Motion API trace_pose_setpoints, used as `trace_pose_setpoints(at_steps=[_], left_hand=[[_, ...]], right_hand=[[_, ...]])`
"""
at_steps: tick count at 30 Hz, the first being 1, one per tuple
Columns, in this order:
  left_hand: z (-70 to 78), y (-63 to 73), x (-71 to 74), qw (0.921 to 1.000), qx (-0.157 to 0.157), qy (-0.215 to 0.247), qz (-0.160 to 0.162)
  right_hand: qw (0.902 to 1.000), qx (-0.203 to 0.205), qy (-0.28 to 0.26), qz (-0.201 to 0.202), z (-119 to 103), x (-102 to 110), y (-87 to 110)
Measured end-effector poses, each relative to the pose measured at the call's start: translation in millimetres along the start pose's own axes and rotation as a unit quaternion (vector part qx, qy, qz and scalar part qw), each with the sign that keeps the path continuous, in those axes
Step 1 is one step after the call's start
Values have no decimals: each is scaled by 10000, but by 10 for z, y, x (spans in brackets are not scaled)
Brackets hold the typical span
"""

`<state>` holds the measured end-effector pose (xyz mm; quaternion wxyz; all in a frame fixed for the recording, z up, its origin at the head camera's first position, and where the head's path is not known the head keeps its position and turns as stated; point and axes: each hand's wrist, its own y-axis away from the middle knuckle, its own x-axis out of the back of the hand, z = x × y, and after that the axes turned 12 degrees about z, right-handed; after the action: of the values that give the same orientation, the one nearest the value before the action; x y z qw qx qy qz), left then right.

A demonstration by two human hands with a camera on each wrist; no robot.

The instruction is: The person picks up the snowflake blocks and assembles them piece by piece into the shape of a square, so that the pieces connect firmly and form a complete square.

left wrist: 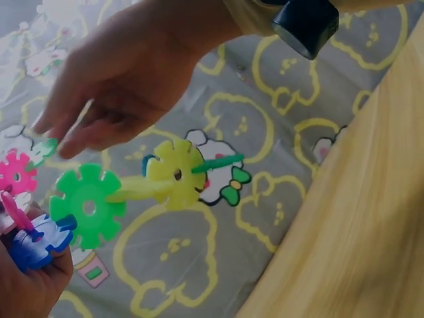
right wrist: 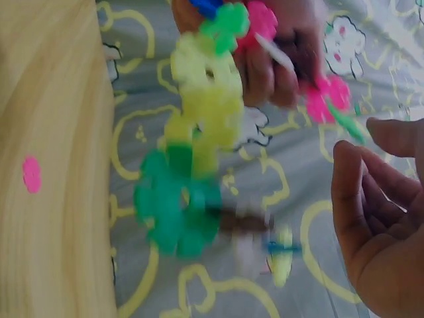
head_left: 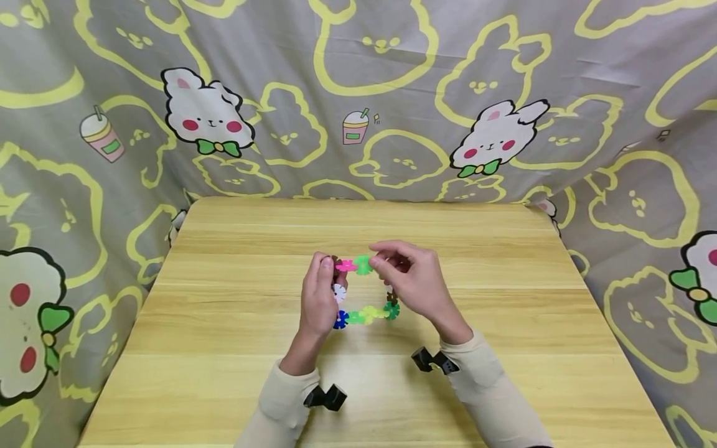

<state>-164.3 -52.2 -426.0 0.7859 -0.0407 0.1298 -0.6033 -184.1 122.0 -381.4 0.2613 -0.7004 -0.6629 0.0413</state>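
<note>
Plastic notched snowflake discs are linked into a chain bent round like a frame, held up over the table. My left hand [head_left: 319,305] grips its left side, fingers curled round it near a blue disc [head_left: 340,320] and a white disc [head_left: 339,292]. At the far side, thumb and forefinger of my right hand [head_left: 417,283] pinch the edge of a bright green disc [head_left: 363,265], which joins a pink disc [head_left: 346,266]. Along the near side run yellow discs [head_left: 368,313] to a dark green disc [right wrist: 179,202]. Part of the right side is hidden behind my right hand.
A loose pink piece [right wrist: 31,174] lies on the wooden table [head_left: 235,348]. Grey curtains [head_left: 302,56] with yellow rabbit outlines hang round the back and sides. Black wrist cameras [head_left: 326,397] sit on both sleeves.
</note>
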Motion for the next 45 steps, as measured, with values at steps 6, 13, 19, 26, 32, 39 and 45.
trace_pose_setpoints(at_steps=[6,13,19,26,32,39,45], left_hand=[[64,-72,143,9986,-82,329,409],[136,-98,224,9967,-166,590,530],[149,-77,186,9967,-77,719,369],[133,-74,157,9960,-97,833,301],[124,-77,144,9964,-127,789,276],[126,-74,140,9965,-76,784,293],[137,-68,145,9957,36,863,328]], right_hand=[[9957,-570,160,711,222,206,-220],[9788,-1485,1271,-609,967,-65,-308],[9425,-581,2008,-2608,1260,-675,-145],[9086,791,3144,-2634,1348,-1112,-71],[9036,243,3433,-2550,1336,-1213,-22],[9141,213,3392,-2211,1344,-1168,2],[9575,326,1977,-2076,1290,-889,22]])
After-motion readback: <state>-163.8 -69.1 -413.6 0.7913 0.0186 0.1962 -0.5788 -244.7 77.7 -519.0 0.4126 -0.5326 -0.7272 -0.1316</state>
